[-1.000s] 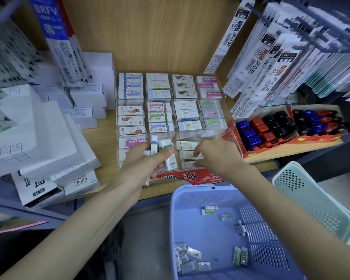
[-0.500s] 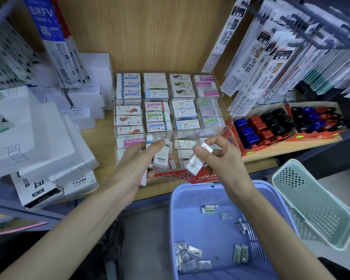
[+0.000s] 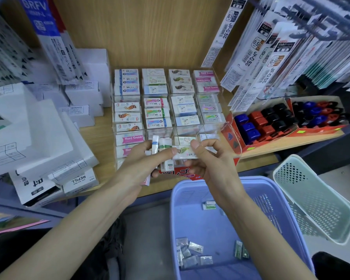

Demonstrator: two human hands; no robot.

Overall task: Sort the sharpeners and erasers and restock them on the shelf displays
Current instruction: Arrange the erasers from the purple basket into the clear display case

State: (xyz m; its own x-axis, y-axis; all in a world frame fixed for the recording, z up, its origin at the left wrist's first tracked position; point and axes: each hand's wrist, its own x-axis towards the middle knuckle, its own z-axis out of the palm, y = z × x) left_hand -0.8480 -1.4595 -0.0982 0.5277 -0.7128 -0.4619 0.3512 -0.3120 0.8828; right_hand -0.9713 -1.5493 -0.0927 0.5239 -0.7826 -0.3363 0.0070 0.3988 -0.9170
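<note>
White eraser (image 3: 185, 152), long axis L-R

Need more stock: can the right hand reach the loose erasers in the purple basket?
Probably yes: the purple basket lies open below the right hand, loose erasers uncovered, though it's pinching an eraser.

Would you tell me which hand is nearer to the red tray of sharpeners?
Right. The right hand, pinching a fish-print eraser, is just left of the red sharpener tray, not touching it; the left hand, gripping several erasers, is farther left.
</note>
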